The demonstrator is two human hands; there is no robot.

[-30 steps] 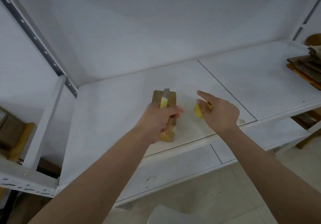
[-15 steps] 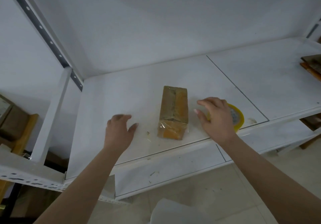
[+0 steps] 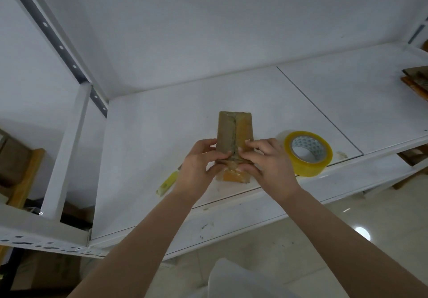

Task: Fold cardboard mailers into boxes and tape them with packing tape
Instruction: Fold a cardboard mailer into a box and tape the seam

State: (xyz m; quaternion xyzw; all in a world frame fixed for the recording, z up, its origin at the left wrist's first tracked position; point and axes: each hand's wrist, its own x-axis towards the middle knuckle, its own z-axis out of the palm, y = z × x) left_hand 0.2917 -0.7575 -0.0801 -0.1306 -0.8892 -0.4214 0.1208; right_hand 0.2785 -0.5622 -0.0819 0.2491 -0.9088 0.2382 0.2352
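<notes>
A small brown cardboard box (image 3: 234,129), taped along its top seam, lies on the white shelf (image 3: 143,159) with its near end toward me. My left hand (image 3: 199,162) grips the box's near left edge, thumb on top. My right hand (image 3: 266,161) grips the near right edge, its fingers curled over the top by the seam. A roll of yellowish packing tape (image 3: 308,153) lies flat just right of my right hand. A yellow utility knife (image 3: 168,182) rests on the shelf left of my left wrist.
A white metal upright (image 3: 67,149) stands at the shelf's left end. Brown cardboard pieces (image 3: 416,82) are stacked at the far right. Wooden and cardboard items (image 3: 16,165) sit lower left. Tiled floor (image 3: 347,240) lies below the shelf's front edge.
The left hand put the yellow knife down on the shelf, the right hand left the tape roll, and both hands came together onto the box's near end.
</notes>
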